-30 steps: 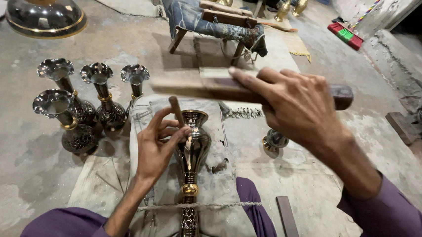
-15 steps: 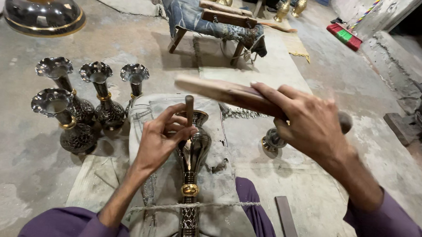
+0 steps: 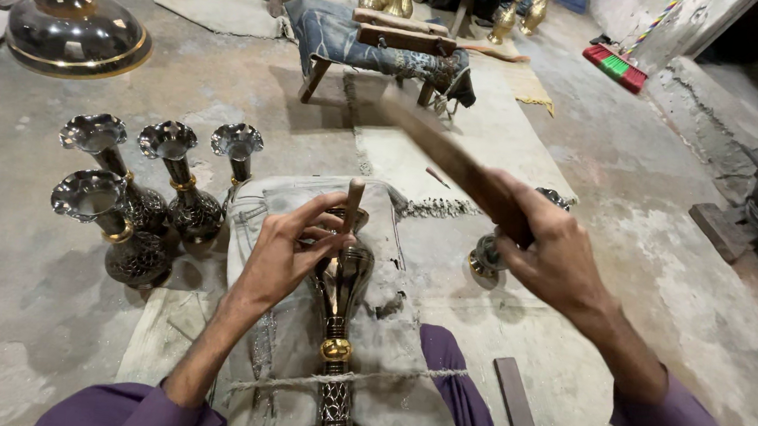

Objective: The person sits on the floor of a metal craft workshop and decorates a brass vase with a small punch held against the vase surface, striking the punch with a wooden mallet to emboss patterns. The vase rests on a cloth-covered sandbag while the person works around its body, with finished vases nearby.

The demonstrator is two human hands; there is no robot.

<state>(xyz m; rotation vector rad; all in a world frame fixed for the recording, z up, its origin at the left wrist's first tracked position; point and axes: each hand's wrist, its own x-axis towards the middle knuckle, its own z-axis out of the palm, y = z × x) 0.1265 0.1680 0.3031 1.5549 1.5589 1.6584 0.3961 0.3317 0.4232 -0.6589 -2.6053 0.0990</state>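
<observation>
Chisel on the vase, stick up

Left hand (image 3: 283,255) pinches a chisel (image 3: 352,204) against the vase (image 3: 340,295); right hand (image 3: 549,256), fist closed, grips a wooden stick (image 3: 454,160) above it.

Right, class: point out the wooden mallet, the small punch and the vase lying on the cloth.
wooden mallet (image 3: 454,160), head view, on the middle of its raised shaft.
small punch (image 3: 353,200), head view, on its upper end above the fingers.
vase (image 3: 340,295), head view, on its shiny body.

Metal craft workshop, concrete floor (image 3: 665,197), finished vases (image 3: 168,180), low workbench (image 3: 391,40)
</observation>
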